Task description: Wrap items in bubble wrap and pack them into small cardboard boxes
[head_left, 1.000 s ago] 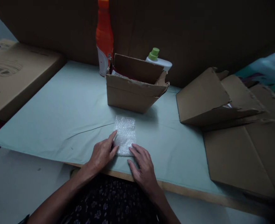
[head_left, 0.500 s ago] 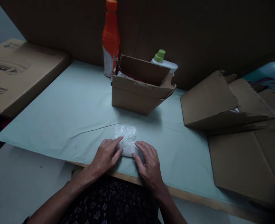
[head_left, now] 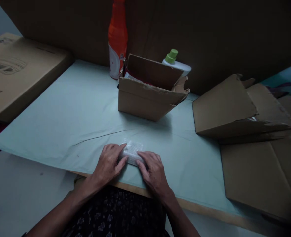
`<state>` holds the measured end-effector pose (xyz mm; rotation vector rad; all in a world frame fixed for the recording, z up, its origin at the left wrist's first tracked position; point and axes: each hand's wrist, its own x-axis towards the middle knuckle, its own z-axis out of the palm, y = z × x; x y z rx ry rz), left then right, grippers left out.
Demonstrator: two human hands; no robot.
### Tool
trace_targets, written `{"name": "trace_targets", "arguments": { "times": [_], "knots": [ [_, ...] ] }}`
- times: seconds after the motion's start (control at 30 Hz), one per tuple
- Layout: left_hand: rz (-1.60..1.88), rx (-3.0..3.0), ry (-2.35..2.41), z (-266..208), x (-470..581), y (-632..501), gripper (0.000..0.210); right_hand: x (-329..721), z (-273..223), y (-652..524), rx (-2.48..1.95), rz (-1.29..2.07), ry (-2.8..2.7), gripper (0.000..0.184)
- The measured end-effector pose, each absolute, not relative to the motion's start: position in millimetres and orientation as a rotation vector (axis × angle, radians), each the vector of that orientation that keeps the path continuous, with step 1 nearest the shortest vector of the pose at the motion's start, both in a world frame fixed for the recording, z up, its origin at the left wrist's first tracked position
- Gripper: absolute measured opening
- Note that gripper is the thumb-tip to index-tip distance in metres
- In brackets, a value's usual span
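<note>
A small piece of clear bubble wrap [head_left: 132, 148] lies near the front edge of the table, its near part folded or rolled into a thicker band. My left hand [head_left: 108, 162] grips the left end of this band between thumb and fingers. At the other end, my right hand [head_left: 153, 168] pinches it the same way. The far part of the bubble wrap lies flat on the pale green cloth [head_left: 86, 108]. Whether anything is wrapped inside cannot be seen.
Beyond my hands stands an open cardboard box [head_left: 142, 100] with things inside. Behind it are an orange bottle [head_left: 117, 36] and a white bottle with a green cap [head_left: 172, 56]. More open cardboard boxes [head_left: 256, 171] stand at right; a large flat carton [head_left: 24, 69] lies at left.
The bubble wrap has become shorter from front to back as its near edge is folded or rolled away from me. Both hands have closed in on its ends. The view has shifted slightly.
</note>
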<state>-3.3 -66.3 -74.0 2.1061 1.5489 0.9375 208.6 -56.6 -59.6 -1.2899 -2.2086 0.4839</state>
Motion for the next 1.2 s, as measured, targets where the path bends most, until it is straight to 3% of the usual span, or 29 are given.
{"name": "trace_targets", "arguments": {
  "times": [0.13,0.33,0.5,0.57,0.63,0.77,0.87,0.93,1.1,1.2],
  "knots": [
    [0.787,2.157,1.760,-76.5,0.7,-45.6,0.034,201.1,-60.5,-50.1,-1.317,0.243,-2.237,0.029],
    [0.703,2.133,1.842,-76.7,4.0,-40.5,0.036,189.4,-70.9,-24.5,-1.421,0.350,-2.343,0.044],
    [0.979,1.835,1.741,-81.3,-0.2,-52.0,0.054,187.7,-65.0,-21.7,-1.381,0.671,-2.263,0.015],
    [1.029,1.612,1.634,-77.3,-2.1,-55.0,0.064,189.4,-58.9,-29.2,-1.379,0.862,-2.160,0.011],
    [0.968,1.445,1.496,-70.4,-2.1,-56.6,0.057,193.7,-53.7,-37.6,-1.409,1.011,-2.059,0.015],
    [0.763,1.498,1.321,-58.7,4.8,-55.9,0.022,210.7,-47.4,-46.3,-1.447,1.114,-1.966,0.043],
    [0.618,1.727,1.223,-46.6,9.5,-44.1,0.014,226.8,-40.8,-42.5,-1.431,1.119,-2.109,0.022],
    [0.712,1.956,1.168,-29.1,9.2,-25.0,0.022,237.8,-30.8,-35.1,-1.414,1.080,-2.198,0.010],
    [1.325,2.530,1.400,32.2,3.0,55.8,0.053,268.0,20.6,-3.8,-1.347,0.829,-2.144,0.012],
    [1.361,2.707,1.556,45.5,2.5,94.1,0.036,286.4,58.2,20.2,-1.284,0.560,-2.034,0.012]
  ]
}}
